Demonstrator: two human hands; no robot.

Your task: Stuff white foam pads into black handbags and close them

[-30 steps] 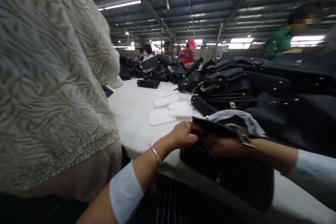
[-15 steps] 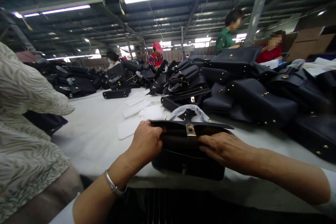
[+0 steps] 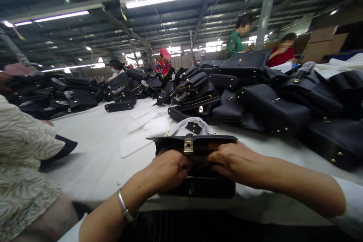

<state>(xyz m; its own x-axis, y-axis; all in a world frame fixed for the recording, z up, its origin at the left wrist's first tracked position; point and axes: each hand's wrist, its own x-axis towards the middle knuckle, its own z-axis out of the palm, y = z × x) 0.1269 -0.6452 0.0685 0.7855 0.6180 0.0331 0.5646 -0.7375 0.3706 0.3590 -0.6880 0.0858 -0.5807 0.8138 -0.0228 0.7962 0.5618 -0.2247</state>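
A black handbag (image 3: 214,188) stands at the front of the white-covered table, its flap (image 3: 167,141) raised toward the far side. On the flap sits a gold clasp plate (image 3: 188,144), and behind it arches a handle (image 3: 195,121) wrapped in clear film. My left hand (image 3: 170,168), with a silver bangle on the wrist, is curled into the bag's mouth below the flap, fingers closed. From the other side my right hand (image 3: 235,160) reaches into the same opening with bent fingers gripping there. Both sets of fingertips are hidden inside the bag.
Black handbags (image 3: 275,107) are heaped along the right and far side, and another pile (image 3: 51,90) lies at left. White foam sheets (image 3: 136,145) rest left of my bag. A co-worker's patterned sleeve (image 3: 25,132) is close on the left; other people work farther back.
My left hand has gone deeper into the bag's mouth, over its near edge. The view has shifted slightly right. At left, the co-worker's arm has lowered and drawn back.
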